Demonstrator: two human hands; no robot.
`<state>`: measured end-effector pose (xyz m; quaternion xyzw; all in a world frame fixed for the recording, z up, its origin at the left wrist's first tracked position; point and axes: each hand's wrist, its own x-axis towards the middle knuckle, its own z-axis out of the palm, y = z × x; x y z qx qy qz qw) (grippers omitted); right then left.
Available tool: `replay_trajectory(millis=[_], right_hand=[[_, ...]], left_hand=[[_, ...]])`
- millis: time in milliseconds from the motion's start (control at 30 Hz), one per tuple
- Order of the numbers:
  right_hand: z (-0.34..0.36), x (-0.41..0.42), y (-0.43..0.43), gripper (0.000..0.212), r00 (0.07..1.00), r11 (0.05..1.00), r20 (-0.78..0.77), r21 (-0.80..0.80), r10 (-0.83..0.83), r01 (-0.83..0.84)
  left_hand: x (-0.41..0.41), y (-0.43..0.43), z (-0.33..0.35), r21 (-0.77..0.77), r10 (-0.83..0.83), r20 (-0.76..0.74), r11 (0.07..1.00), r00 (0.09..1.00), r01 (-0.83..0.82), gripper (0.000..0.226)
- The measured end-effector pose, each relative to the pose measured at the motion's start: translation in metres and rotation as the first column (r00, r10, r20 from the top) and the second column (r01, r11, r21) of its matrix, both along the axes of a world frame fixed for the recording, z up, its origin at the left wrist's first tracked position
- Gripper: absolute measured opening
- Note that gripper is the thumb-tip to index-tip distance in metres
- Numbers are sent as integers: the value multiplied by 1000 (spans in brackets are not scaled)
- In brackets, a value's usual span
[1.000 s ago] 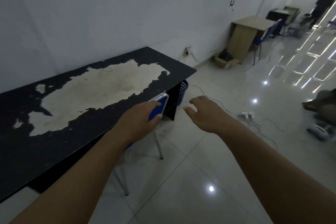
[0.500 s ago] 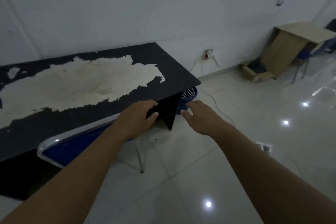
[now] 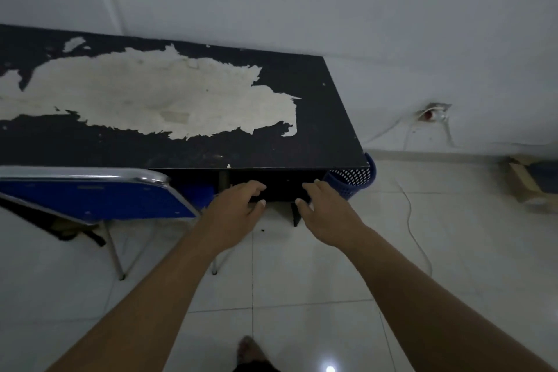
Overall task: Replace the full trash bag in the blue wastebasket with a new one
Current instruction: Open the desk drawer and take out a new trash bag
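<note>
Now both hands hang empty near the bench [image 3: 317, 118] front edge. Left hand [image 3: 238, 210] and right hand [image 3: 327, 211] have fingers [image 3: 255, 188] loosely spread, gripping nothing. The blue mesh wastebasket [image 3: 353, 183] stands at the bench's right end, partly hidden under its corner, near the right hand. A blue chair [image 3: 90, 199] is left.

office-like room | worn black desk [image 3: 317, 118] | blue chair [image 3: 99, 199] | tiled floor [image 3: 302, 281]
</note>
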<state>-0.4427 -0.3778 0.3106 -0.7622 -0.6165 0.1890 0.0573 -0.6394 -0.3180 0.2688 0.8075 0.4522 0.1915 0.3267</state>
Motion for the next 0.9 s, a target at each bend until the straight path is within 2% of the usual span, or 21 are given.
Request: replay_trajectory(millis=[267, 433, 667, 767, 900], right_hand=[[-102, 86, 48, 55, 994, 995, -56, -28, 96, -98], [-182, 131, 82, 55, 977, 974, -27, 80, 213, -211], [-278, 177, 137, 54, 932, 824, 225, 439, 284, -358], [-300, 187, 157, 56, 902, 749, 340, 515, 267, -416], [-325, 197, 177, 63, 884, 678, 414, 588, 215, -441]], left_hand=[[71, 34, -88, -87, 144, 13, 986, 989, -143, 36], [112, 60, -164, -83, 281, 89, 958, 956, -274, 36], [175, 105, -254, 179, 391, 324, 869, 862, -461, 38], [195, 129, -274, 354, 395, 377, 774, 838, -525, 37], [219, 158, -284, 424, 462, 408, 668, 787, -612, 42]])
